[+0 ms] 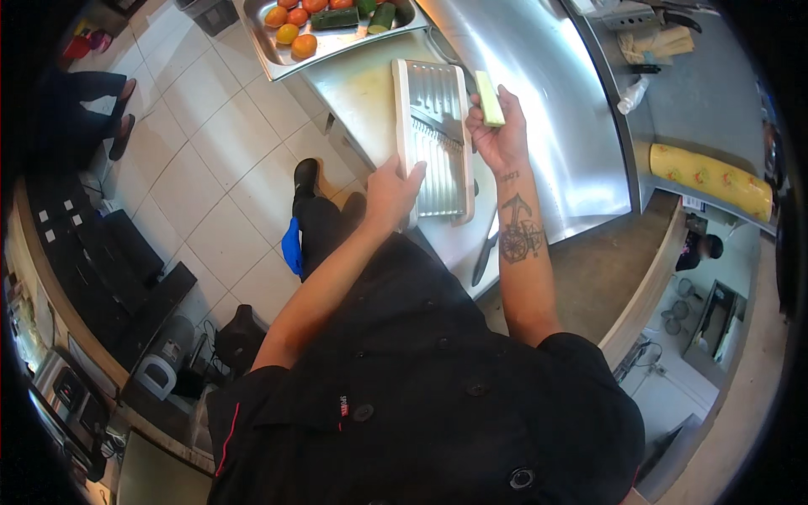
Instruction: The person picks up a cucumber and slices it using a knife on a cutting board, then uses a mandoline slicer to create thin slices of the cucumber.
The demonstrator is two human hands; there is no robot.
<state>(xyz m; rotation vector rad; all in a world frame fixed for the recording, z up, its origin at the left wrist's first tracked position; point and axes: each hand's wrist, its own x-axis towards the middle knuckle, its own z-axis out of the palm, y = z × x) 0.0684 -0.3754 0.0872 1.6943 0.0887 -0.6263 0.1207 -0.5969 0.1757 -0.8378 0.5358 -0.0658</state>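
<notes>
A mandoline slicer (439, 136) with a pale frame and ridged metal plate lies on a white cutting board (353, 88). At its near left edge, my left hand (392, 194) holds the frame. My right hand (499, 129) is raised just right of the slicer, palm up, with a pale green cut piece of vegetable (489, 100), perhaps cucumber, between thumb and fingers. A knife (485, 259) with a dark handle rests near the board's lower right corner, beside my right forearm.
A steel tray (278, 71) holds tomatoes (304, 45) and dark green cucumber or zucchini pieces (334, 19). A curved steel surface (568, 126) lies right of the slicer. Farther right are a yellow patterned roll (710, 180) and a white bottle (633, 95). Two other people stand farther off.
</notes>
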